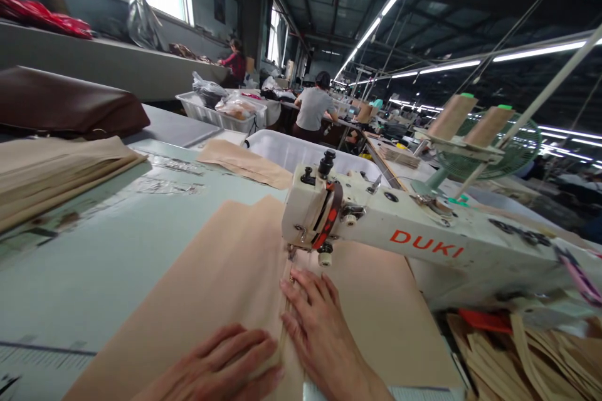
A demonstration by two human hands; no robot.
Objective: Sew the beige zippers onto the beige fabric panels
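A tan sheet of fabric or leather (211, 276) lies under the head of a white sewing machine (367, 213) marked DUKI. A narrow seam strip runs along it from the presser foot (291, 254) toward me, with a small metal piece (292, 277) that looks like a zipper slider. My right hand (317, 319) rests on the strip just in front of the foot, fingers stretched and touching the material. Lower and to the left, my left hand (230, 357) lies flat on the sheet beside the strip, its fingertips close to the seam. Neither hand grips anything visible.
Stacked tan pieces (61, 169) and a brown leather item (70, 103) are at left. Behind the machine stands a white bin (310, 145). Thread cones (451, 116) and a green fan (512, 144) rise at right, above tan strips (540, 357). Two people sit farther back.
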